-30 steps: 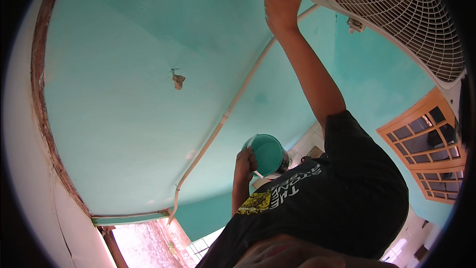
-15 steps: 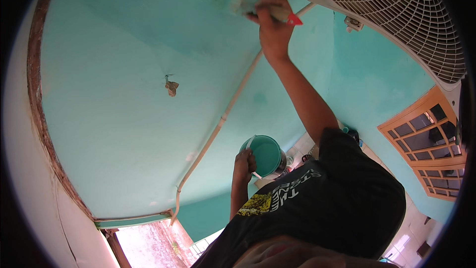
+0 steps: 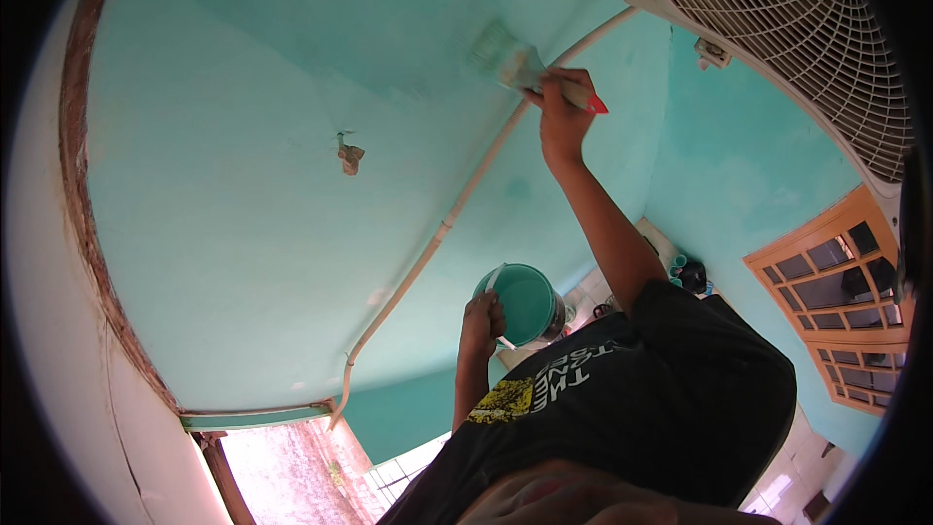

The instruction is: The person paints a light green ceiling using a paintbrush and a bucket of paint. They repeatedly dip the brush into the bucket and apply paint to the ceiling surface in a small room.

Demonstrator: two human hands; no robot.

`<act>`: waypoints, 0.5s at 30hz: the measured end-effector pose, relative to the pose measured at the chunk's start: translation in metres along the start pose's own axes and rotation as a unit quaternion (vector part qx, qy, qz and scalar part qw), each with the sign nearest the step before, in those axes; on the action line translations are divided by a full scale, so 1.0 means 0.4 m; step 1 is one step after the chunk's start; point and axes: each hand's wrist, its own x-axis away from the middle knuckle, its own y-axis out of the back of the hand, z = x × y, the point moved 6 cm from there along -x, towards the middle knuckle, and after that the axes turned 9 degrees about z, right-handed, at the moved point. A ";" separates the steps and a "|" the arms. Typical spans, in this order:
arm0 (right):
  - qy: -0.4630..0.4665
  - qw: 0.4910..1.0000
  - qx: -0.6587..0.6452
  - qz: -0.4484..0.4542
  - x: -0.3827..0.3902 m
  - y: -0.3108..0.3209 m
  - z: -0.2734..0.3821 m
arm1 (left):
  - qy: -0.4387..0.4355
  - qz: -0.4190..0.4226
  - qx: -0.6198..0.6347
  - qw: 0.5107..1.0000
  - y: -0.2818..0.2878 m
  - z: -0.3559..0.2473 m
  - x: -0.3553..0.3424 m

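Head view: right hand [image 3: 566, 122] grips paintbrush [image 3: 523, 68], left hand [image 3: 480, 321] holds bucket [image 3: 523, 281].

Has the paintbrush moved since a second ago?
Yes: the paintbrush has moved down the picture, toward the level of the brown lump on the wall.

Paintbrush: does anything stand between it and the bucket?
Nothing visible blocks the gap between the paintbrush in the right hand and the bucket in the left hand. The pale pipe crosses between them in the picture but runs along the wall.
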 end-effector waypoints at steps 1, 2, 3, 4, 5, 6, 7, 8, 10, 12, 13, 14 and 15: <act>-0.027 0.999 0.020 -0.004 0.019 0.047 0.000 | 0.001 -0.007 -0.003 1.000 0.000 -0.009 -0.003; -0.054 0.998 0.043 -0.011 0.027 0.074 -0.002 | 0.006 -0.013 -0.006 1.000 -0.004 -0.019 -0.004; -0.030 0.999 0.043 -0.013 0.027 0.066 0.029 | 0.017 -0.024 -0.009 1.000 -0.003 -0.017 0.005; -0.004 1.000 0.019 0.004 0.024 0.040 0.059 | 0.019 -0.025 -0.011 0.999 -0.003 -0.013 0.008; 0.024 0.999 -0.005 0.022 0.021 -0.015 0.100 | 0.019 -0.025 -0.014 0.999 -0.003 -0.008 0.007; 0.049 0.997 -0.029 0.042 0.025 -0.064 0.125 | 0.019 -0.027 -0.013 0.999 -0.002 0.002 0.012; 0.048 0.995 -0.047 0.079 0.023 -0.103 0.123 | 0.016 -0.016 -0.008 1.000 -0.005 0.007 0.010; 0.036 0.995 -0.023 0.093 0.016 -0.106 0.075 | 0.011 -0.001 -0.007 1.000 -0.009 0.007 -0.003; 0.036 0.999 0.019 -0.010 0.033 0.004 -0.035 | 0.026 0.004 -0.020 0.999 -0.009 -0.003 0.011; 0.007 1.000 0.025 0.002 0.068 0.049 -0.032 | 0.032 -0.006 -0.019 0.999 -0.011 -0.009 0.015; -0.010 0.999 0.037 0.005 0.084 0.061 -0.016 | 0.035 -0.020 -0.016 0.999 -0.002 -0.003 0.022; 0.020 1.000 0.021 0.011 0.078 0.051 0.003 | 0.033 -0.019 -0.023 0.999 -0.005 -0.008 0.018; 0.042 0.999 0.008 0.017 0.074 0.007 0.054 | 0.033 -0.022 -0.025 0.999 -0.005 -0.008 0.018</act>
